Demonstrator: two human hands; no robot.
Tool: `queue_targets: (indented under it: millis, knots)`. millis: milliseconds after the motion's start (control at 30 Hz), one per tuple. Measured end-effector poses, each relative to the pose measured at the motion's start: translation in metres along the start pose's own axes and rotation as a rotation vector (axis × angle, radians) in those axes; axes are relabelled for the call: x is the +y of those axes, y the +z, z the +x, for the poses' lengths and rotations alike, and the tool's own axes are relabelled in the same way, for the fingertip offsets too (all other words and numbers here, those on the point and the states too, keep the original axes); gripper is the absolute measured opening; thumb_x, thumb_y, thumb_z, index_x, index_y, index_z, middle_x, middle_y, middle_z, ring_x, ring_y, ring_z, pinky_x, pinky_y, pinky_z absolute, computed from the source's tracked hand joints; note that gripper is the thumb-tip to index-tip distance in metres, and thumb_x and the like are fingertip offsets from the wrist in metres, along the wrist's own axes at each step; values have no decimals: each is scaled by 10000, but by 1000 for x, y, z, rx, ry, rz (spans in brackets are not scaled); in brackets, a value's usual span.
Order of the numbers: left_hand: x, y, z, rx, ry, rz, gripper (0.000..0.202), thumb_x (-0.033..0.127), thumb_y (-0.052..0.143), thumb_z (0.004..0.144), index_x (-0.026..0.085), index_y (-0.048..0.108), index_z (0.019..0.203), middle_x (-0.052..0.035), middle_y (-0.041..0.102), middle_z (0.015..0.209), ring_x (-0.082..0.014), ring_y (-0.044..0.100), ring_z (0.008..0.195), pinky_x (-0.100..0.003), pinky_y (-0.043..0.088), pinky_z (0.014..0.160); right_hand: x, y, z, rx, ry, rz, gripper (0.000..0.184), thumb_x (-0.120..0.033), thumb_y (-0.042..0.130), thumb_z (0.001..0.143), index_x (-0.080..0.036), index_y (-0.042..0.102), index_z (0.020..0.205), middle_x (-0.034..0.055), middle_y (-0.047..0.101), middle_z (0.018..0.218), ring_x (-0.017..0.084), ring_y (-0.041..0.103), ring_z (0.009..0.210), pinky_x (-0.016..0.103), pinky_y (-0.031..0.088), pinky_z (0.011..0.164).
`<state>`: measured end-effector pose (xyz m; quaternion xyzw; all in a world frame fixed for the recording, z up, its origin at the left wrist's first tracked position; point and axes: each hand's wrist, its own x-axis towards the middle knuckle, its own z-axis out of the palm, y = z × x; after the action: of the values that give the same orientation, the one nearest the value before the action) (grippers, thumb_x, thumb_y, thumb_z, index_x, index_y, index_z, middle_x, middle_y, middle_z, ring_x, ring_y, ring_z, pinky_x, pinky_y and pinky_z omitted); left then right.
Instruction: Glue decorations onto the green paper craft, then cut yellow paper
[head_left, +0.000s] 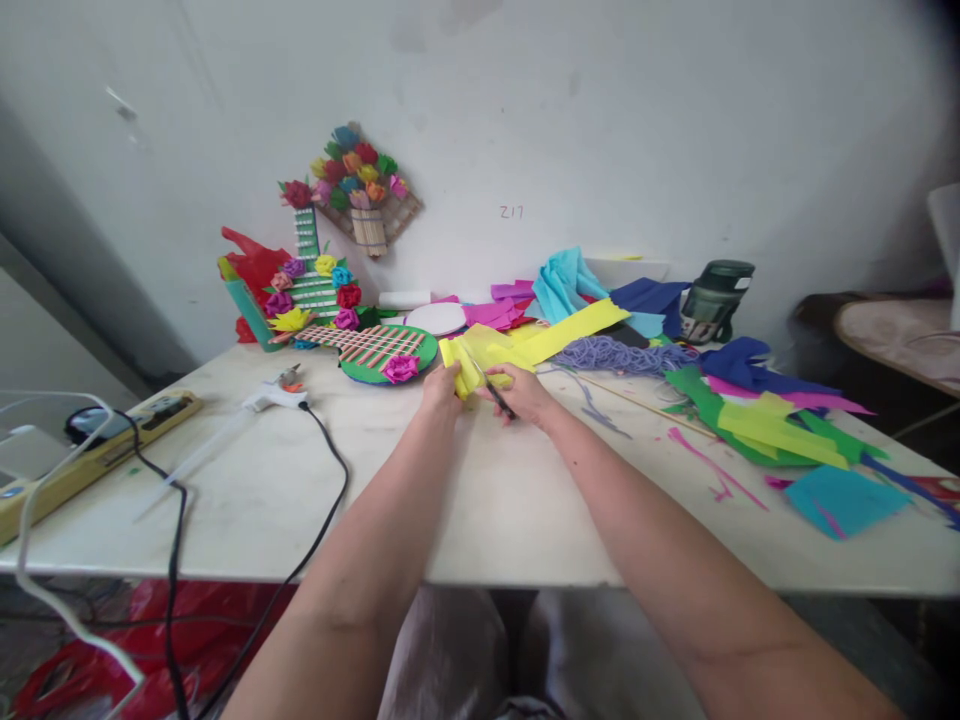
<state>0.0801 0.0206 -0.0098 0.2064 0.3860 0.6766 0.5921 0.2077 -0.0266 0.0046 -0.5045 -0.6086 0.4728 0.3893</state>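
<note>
My left hand (442, 385) pinches the near end of a long yellow crepe paper strip (540, 340) that runs back and right across the white table (480, 500). My right hand (525, 393) is closed round a pair of dark scissors (491, 388), whose blades lie against the folded yellow paper between my hands. Both forearms reach out from the table's front edge.
A glue gun (274, 395) with a black cord lies at the left, beside a yellow power strip (97, 450). Paper-flower crafts (330, 290) stand at the back left. Coloured paper scraps (757, 410), purple yarn (622, 355) and a dark green jar (712, 300) crowd the right.
</note>
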Motion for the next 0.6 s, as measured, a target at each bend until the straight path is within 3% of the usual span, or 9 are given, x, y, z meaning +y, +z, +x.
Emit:
queue_targets:
  millis: [200, 367, 600]
  knots:
    - [1, 1, -1, -20, -24, 37, 120, 72, 491, 773, 113, 585, 834, -63, 635, 728, -172, 628, 629, -314, 512, 664, -1, -3, -2, -11, 16, 3, 348, -405, 682, 722, -138, 570, 915, -49, 550, 466, 57, 468, 305, 135, 282, 276]
    - [0, 2, -1, -2, -32, 38, 117, 68, 483, 775, 105, 579, 832, -71, 631, 740, -178, 628, 623, -336, 514, 656, 1, -3, -2, -26, 27, -9, 356, -471, 682, 701, -134, 574, 737, -32, 544, 478, 51, 472, 314, 138, 244, 262]
    - [-3, 2, 1, -1, -41, 59, 81, 84, 503, 777, 103, 569, 821, -77, 626, 735, -175, 620, 606, -319, 508, 617, 4, -1, 2, -28, 34, 18, 356, -446, 716, 676, -133, 553, 726, -28, 559, 459, 58, 470, 302, 150, 339, 296]
